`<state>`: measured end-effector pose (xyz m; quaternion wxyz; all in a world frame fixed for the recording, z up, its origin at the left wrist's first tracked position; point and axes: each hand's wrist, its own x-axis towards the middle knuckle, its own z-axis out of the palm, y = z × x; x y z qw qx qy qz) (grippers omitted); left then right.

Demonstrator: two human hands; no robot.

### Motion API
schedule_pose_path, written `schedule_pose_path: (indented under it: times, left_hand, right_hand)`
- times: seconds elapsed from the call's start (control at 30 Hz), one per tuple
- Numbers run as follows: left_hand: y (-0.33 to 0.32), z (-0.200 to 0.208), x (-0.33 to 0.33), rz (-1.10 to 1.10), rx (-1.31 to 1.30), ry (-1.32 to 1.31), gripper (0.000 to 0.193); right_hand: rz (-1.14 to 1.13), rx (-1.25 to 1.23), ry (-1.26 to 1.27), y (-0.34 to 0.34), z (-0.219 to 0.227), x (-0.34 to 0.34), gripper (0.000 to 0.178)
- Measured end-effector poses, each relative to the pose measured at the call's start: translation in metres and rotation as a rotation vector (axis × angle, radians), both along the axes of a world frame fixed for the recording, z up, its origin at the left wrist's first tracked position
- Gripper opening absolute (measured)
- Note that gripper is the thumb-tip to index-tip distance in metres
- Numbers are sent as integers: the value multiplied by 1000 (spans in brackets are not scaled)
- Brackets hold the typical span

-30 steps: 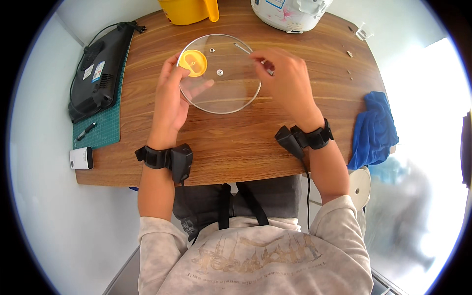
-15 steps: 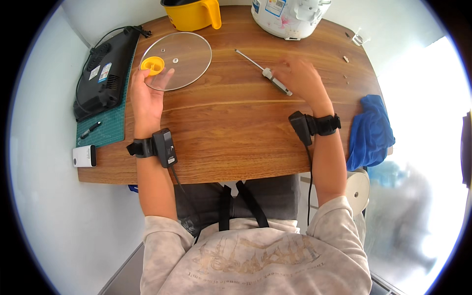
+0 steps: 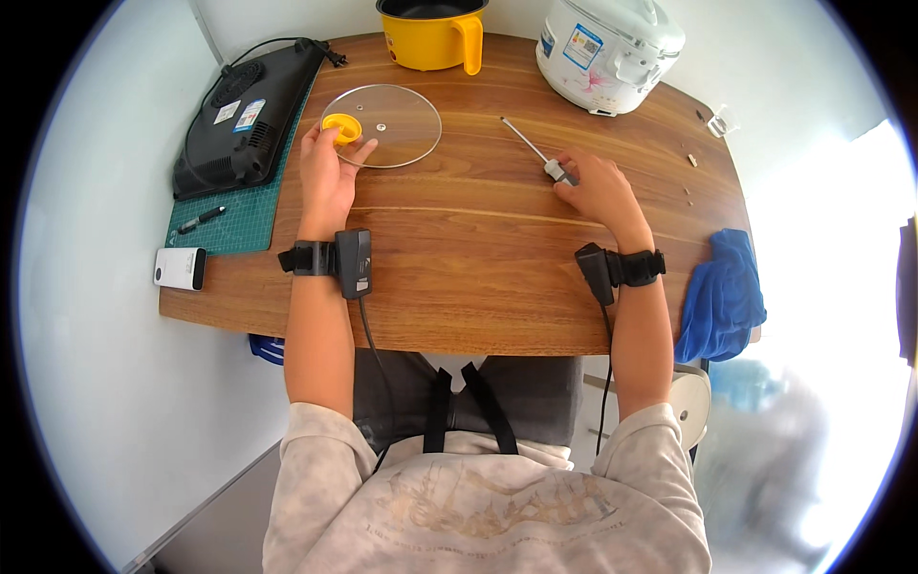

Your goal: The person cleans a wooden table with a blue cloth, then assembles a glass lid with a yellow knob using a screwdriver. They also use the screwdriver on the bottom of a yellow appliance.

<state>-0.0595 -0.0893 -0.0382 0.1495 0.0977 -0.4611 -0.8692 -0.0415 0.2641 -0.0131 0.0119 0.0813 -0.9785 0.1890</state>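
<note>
My left hand (image 3: pixel 328 184) is closed on a round yellow knob (image 3: pixel 342 128) at the left edge of a clear glass lid (image 3: pixel 406 120). Its thumb reaches to the lid's near rim. The lid has a metal rim and small fittings near its middle; whether the knob lies over or under the glass I cannot tell. On the right, a screwdriver (image 3: pixel 526 139) with a grey-and-white handle points away to the left. My right hand (image 3: pixel 602 196) has its fingers closed around that handle, hiding most of it. The shaft appears to lie on or just above the table.
A yellow pot (image 3: pixel 430 43) and a white rice cooker (image 3: pixel 593 72) stand at the back. To the left, a black appliance (image 3: pixel 244 124) rests on a green cutting mat (image 3: pixel 251 225), near a pen (image 3: pixel 201 219) and a white power bank (image 3: pixel 179 268). A blue cloth (image 3: pixel 719 297) hangs at the right edge.
My right hand has come down over the screwdriver handle and closed around it. The left hand still holds the yellow knob by the lid. The whole view has shifted, showing more of the back.
</note>
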Motion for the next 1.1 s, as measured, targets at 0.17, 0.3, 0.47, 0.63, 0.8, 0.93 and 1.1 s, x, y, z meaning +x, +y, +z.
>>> schedule_pose_path:
  times: [0.17, 0.3, 0.47, 0.63, 0.8, 0.93, 1.1]
  left_hand:
    - [2, -3, -3, 35, 1, -23, 32]
    - [-8, -7, -4, 3, -9, -5, 36]
    - [4, 2, -2, -36, 3, 14, 36]
    - [11, 11, 5, -103, -58, 27, 38]
    - [30, 23, 16, -94, -157, 117, 37]
    - [42, 34, 23, -63, -193, 166, 36]
    - [25, 27, 14, 23, -76, 127, 35]
  right_hand:
    - [3, -17, 19, 5, -4, -1, 39]
    - [0, -28, 39, -3, 1, 5, 38]
    - [-17, -33, 86, -2, 1, 2, 34]
    - [122, -172, 327, -32, 30, -6, 26]
    - [409, -331, 223, -104, 47, -18, 22]
    - [412, -402, 138, -129, 38, -27, 22]
    - [371, -321, 253, -118, 29, -36, 29]
